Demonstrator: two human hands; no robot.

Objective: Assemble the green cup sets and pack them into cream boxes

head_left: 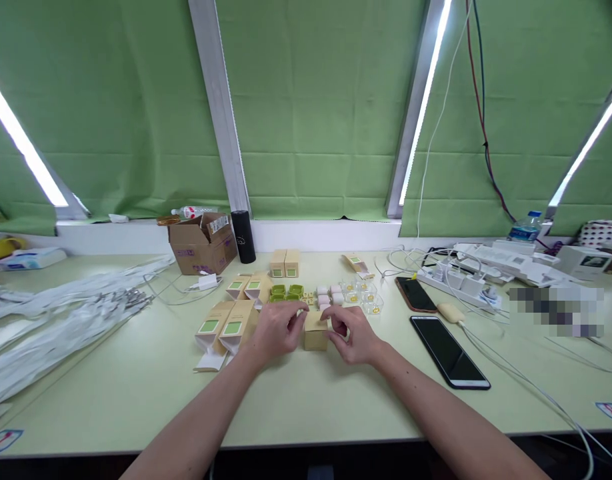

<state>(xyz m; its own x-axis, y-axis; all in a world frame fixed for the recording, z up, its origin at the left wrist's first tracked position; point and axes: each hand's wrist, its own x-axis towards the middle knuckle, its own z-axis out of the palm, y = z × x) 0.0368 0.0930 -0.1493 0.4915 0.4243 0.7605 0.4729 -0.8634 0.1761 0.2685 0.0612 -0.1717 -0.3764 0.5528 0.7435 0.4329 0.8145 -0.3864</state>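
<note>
A small tan cardboard box stands on the table between my hands. My left hand is at its left side, thumb and fingertips curled near its top edge. At the right side, my right hand has its bent fingers and thumb against the box. Just behind are green trays, small pale cubes and clear containers with yellow centres. Several tan packets with green labels lie left of my left hand. Two closed tan boxes stand farther back.
Two phones and a power strip with white cables are on the right. An open brown carton and a black cylinder stand at the back left. White strips cover the far left.
</note>
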